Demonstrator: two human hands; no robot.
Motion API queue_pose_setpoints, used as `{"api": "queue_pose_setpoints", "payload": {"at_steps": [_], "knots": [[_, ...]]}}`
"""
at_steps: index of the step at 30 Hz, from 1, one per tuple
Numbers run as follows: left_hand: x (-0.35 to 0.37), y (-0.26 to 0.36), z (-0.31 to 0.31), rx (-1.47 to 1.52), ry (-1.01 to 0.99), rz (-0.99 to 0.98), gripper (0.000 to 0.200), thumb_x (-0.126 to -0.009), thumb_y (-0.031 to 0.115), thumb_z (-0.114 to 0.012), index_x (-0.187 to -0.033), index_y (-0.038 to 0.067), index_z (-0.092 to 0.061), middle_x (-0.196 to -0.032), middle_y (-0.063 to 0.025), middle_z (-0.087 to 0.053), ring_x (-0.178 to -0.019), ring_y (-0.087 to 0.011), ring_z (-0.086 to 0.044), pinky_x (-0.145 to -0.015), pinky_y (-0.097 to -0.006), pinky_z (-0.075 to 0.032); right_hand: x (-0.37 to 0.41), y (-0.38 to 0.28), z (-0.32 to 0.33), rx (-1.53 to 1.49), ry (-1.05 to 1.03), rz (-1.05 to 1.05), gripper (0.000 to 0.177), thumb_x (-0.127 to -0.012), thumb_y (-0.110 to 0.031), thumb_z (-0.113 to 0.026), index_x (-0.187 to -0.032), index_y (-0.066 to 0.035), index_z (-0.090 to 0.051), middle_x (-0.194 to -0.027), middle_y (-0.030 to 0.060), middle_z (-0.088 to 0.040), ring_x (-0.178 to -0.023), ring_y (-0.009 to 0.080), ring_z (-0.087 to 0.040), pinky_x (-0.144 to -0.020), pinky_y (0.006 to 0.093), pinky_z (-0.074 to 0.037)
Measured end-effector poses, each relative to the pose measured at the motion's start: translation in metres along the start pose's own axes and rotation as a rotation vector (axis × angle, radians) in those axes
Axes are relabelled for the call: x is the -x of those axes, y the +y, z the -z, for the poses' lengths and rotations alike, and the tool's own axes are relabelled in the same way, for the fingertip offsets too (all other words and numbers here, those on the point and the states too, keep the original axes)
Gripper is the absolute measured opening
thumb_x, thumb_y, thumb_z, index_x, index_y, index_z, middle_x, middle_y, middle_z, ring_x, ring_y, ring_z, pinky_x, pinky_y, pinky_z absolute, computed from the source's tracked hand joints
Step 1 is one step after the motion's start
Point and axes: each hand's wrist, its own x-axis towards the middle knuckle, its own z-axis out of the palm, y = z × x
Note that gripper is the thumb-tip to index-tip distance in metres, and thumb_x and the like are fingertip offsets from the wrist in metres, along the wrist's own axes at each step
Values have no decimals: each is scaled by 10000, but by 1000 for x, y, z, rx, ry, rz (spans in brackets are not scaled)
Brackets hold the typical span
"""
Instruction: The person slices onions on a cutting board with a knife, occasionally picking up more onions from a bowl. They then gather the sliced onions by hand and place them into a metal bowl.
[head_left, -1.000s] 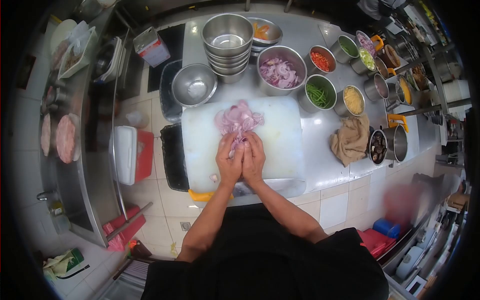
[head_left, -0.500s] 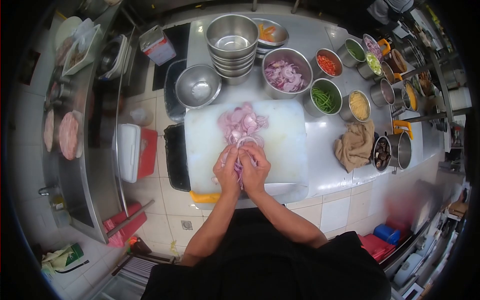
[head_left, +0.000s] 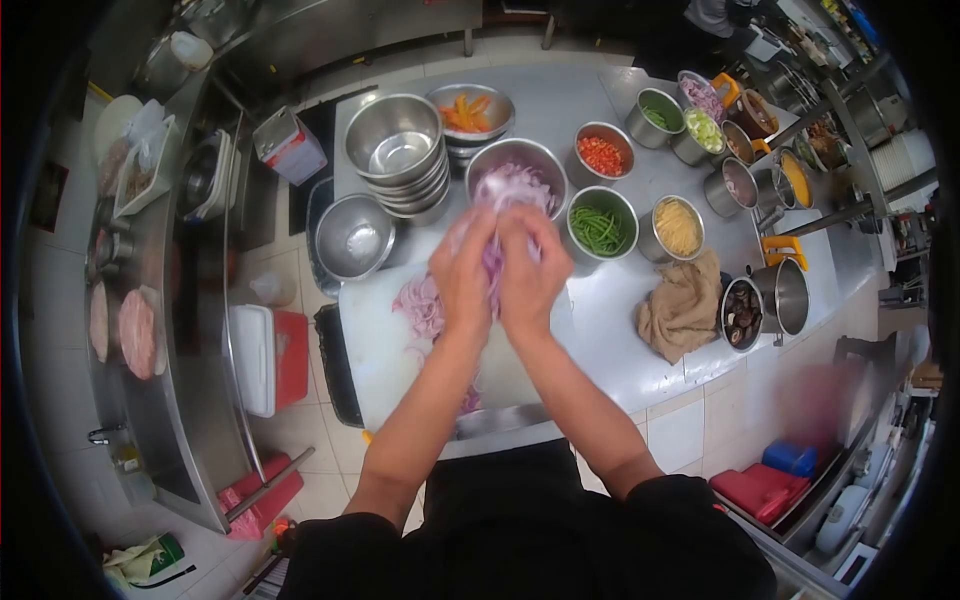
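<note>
My left hand (head_left: pixel 462 275) and my right hand (head_left: pixel 533 265) are cupped together around a bunch of sliced red onion (head_left: pixel 493 268). They hold it at the near side of a steel bowl (head_left: pixel 558 172), partly over the rim. More onion slices (head_left: pixel 510 183) lie in that bowl. Beneath my forearms is a white cutting board (head_left: pixel 375 375) with a loose pile of onion slices (head_left: pixel 420 308) on its left half. A knife blade (head_left: pixel 508 420) lies along the board's near edge, its yellow handle mostly hidden by my left forearm.
Stacked steel bowls (head_left: pixel 395 140) and a single bowl (head_left: pixel 355 238) stand left of the onion bowl. To the right are containers of green beans (head_left: pixel 600 232), chopped red pepper (head_left: pixel 601 155) and yellow shreds (head_left: pixel 678 228). A brown cloth (head_left: pixel 680 310) lies crumpled nearby.
My hands have gathered onion from the board and carried it forward to the bowl's rim. The pile on the board is smaller, and the camera view has shifted.
</note>
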Motion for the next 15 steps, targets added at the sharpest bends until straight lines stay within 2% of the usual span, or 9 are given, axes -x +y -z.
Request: {"api": "queue_pose_setpoints", "payload": {"at_steps": [3,5,7,9,11,12,13,14,15], "knots": [[-58,-13,-34,-29,-21,40,303,-891,206,-706,-1064,-43,-712,-988,-82,-697,-898,-136,-614,-818,-267,-484,-62,43,-25,-63,110,-268,208,-832,-167,-690,-921,14,-743,-939,142,-729,-906,236,-683,-876,336,-507],[-100,-36,-41,-141,64,211,299,-837,202,-731,-999,-50,-733,-926,-91,-711,-889,-131,-631,-811,-269,-492,-90,68,-39,-43,162,-389,235,-815,-199,-693,-920,2,-754,-925,144,-738,-896,241,-690,-867,341,-510],[-124,-55,-48,-256,106,221,325,-843,233,-705,-985,-58,-734,-934,-130,-723,-909,-173,-655,-827,-300,-497,-108,78,-46,81,151,-628,353,-851,-244,-677,-1044,48,-723,-1008,153,-721,-949,186,-654,-852,303,-502],[-141,-66,-50,-378,158,236,357,-849,265,-680,-971,-66,-736,-941,-168,-735,-930,-215,-679,-843,-330,-501,-117,84,-46,158,136,-670,399,-866,-282,-647,-1075,52,-715,-1057,168,-713,-954,191,-657,-854,311,-505],[-150,-74,-49,-609,191,124,432,-866,303,-661,-986,-110,-707,-984,-209,-719,-926,-269,-655,-843,-356,-487,-122,91,-42,245,126,-721,446,-881,-319,-618,-1107,56,-706,-1107,183,-705,-959,197,-660,-855,319,-509],[-147,-71,-50,-732,141,72,553,-902,404,-582,-1052,-117,-689,-1085,-266,-701,-1022,-352,-652,-921,-396,-456,-127,107,-42,242,112,-699,472,-904,-347,-587,-1118,60,-691,-1112,175,-696,-935,205,-658,-844,333,-512],[-138,-60,-56,-733,142,77,553,-902,404,-582,-1052,-117,-689,-1085,-266,-701,-1022,-352,-652,-921,-396,-456,-133,125,-44,237,96,-674,499,-926,-376,-557,-1130,64,-676,-1116,166,-687,-911,213,-656,-832,348,-515],[-125,-45,-64,-737,140,73,567,-931,420,-527,-1098,-98,-683,-1131,-269,-686,-1074,-367,-639,-954,-391,-440,-141,153,-42,36,29,-754,470,-960,-377,-534,-1149,40,-641,-1065,128,-666,-868,219,-633,-811,368,-509],[-118,-39,-68,-740,138,70,584,-961,436,-473,-1144,-79,-678,-1176,-272,-671,-1126,-382,-625,-987,-385,-425,-142,147,-39,41,29,-757,470,-960,-377,-534,-1149,40,-641,-1065,128,-666,-868,219,-633,-811,368,-509]]}}
